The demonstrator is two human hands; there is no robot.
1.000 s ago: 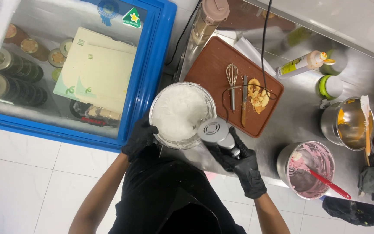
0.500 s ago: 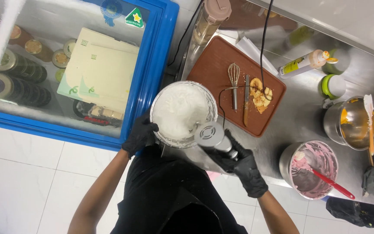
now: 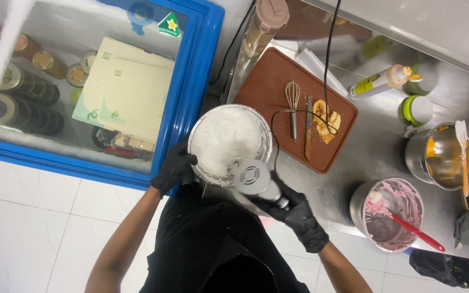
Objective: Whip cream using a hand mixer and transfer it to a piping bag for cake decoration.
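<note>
Mixing bowl, steel, filled with white whipped cream, at the counter's near edge beside the blue chest freezer; left hand, black-gloved, fingers curled closed on the bowl's rim; right hand wrapped fully around the grey hand mixer, whose head dips into the cream. Beyond the bowl: brown tray with whisk and knife; to its right, a pink-smeared bowl. Handling judged best with bowl braced firmly, beaters kept submerged, cord kept off the rim.

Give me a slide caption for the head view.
Gloved left hand steadies a bowl of white cream while the right hand holds an electric hand mixer in it.
</note>
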